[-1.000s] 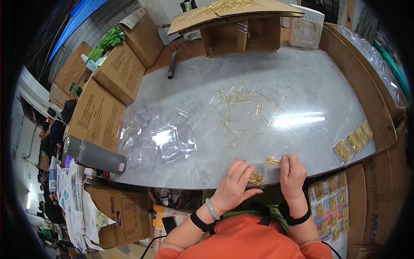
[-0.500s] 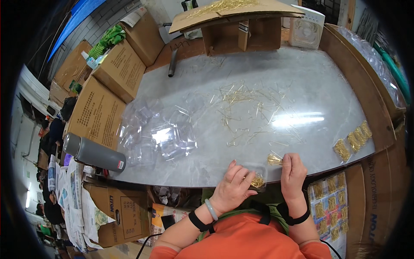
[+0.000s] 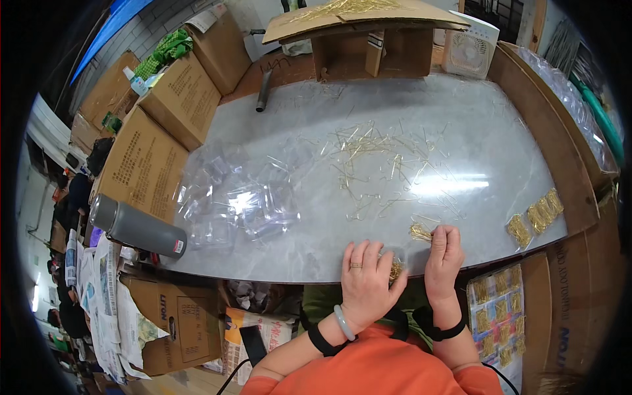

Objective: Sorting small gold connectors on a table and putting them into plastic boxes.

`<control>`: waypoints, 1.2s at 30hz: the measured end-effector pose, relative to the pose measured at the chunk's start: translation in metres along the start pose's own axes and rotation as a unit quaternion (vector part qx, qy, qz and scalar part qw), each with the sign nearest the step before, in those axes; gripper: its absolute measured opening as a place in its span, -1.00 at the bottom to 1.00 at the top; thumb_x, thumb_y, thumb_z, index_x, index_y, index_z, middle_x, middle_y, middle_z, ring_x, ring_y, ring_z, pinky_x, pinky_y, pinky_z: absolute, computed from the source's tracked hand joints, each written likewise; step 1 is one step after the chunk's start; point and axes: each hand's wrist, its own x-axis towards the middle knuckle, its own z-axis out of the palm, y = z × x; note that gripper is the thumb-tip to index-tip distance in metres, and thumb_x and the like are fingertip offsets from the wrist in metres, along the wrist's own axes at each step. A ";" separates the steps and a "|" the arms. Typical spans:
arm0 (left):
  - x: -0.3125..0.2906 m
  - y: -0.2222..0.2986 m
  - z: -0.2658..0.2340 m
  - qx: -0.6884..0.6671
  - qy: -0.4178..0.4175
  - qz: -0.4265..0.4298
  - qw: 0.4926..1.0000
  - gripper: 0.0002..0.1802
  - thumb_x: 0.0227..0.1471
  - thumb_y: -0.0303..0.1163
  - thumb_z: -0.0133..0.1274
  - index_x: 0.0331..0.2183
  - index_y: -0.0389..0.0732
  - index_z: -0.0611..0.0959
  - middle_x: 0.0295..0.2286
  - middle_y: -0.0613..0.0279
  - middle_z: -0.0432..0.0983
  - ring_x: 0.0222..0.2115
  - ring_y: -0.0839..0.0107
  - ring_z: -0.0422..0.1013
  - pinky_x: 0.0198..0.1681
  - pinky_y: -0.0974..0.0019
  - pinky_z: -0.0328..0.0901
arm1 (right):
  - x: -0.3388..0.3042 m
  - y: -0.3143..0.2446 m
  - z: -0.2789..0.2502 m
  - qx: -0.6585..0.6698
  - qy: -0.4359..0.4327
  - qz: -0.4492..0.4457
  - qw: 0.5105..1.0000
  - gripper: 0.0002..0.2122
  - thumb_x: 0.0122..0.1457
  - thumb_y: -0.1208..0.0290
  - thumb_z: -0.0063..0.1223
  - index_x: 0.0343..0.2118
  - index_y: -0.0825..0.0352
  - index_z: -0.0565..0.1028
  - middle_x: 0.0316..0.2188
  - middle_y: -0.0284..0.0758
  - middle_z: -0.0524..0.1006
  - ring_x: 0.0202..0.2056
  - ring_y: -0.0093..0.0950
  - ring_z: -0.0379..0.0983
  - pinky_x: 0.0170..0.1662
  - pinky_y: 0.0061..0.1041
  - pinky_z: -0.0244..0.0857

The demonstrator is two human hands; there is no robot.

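My left hand (image 3: pixel 364 283) lies over a small clear plastic box (image 3: pixel 403 253), its fingers along the far side and its thumb at the near side. Gold wire hooks (image 3: pixel 395 268) show inside the box between thumb and forefinger; the palm hides the rest. A little to the right, my right hand (image 3: pixel 445 266) is closed in a pinch at one end of a small bundle of gold hooks (image 3: pixel 419 232). Beyond both hands, loose gold hooks (image 3: pixel 368 148) are scattered across the grey tabletop (image 3: pixel 316 253).
Empty clear plastic boxes (image 3: pixel 247 204) are heaped on the left, near a grey bottle (image 3: pixel 141 227). Filled packs (image 3: pixel 541 214) sit at the right edge. Cardboard walls (image 3: pixel 559 138) border the table. A cardboard shelf (image 3: pixel 415 59) and white fan (image 3: pixel 469 49) stand at the back.
My left hand's curled fingers have straightened and now lie over the box, covering more of it. The right hand keeps its pinch at the hook bundle. The view has shifted slightly.
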 end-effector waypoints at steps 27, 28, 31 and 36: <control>0.007 -0.019 -0.002 0.020 -0.009 -0.002 1.000 -0.68 0.00 -0.15 0.27 -0.35 -0.18 0.60 -0.28 0.16 0.44 -0.14 0.08 0.33 0.21 -0.21 0.13 | -0.002 -0.006 0.001 -0.074 -0.012 -0.077 0.994 -0.85 0.40 0.40 0.01 -0.29 0.35 0.46 -0.53 -0.18 0.48 -0.56 -0.23 0.42 -0.45 -0.34 0.31; 0.008 -0.021 -0.002 0.013 -0.003 0.004 1.000 -0.70 0.00 -0.17 0.27 -0.38 -0.17 0.59 -0.30 0.17 0.43 -0.16 0.08 0.33 0.20 -0.19 0.14 | -0.001 -0.006 0.001 -0.076 -0.012 -0.078 0.994 -0.86 0.39 0.40 0.01 -0.29 0.35 0.46 -0.53 -0.17 0.48 -0.55 -0.21 0.42 -0.45 -0.33 0.31; 0.005 -0.028 -0.003 -0.009 -0.017 0.023 1.000 -0.62 0.01 -0.13 0.28 -0.26 -0.21 0.61 -0.20 0.11 0.46 -0.05 0.04 0.32 0.21 -0.23 0.12 | -0.002 -0.006 0.001 -0.073 -0.014 -0.075 0.994 -0.86 0.39 0.41 0.01 -0.29 0.36 0.46 -0.52 -0.17 0.49 -0.55 -0.19 0.43 -0.44 -0.32 0.31; -0.010 -0.037 -0.019 -0.004 -0.051 0.076 0.996 -0.28 0.02 -0.05 0.28 0.07 -0.34 0.51 0.02 0.02 0.39 0.14 -0.04 0.22 0.30 -0.24 0.05 | -0.001 -0.008 0.001 -0.054 -0.016 -0.063 0.996 -0.86 0.40 0.41 -0.02 -0.27 0.37 0.47 -0.49 -0.14 0.50 -0.50 -0.17 0.46 -0.41 -0.31 0.32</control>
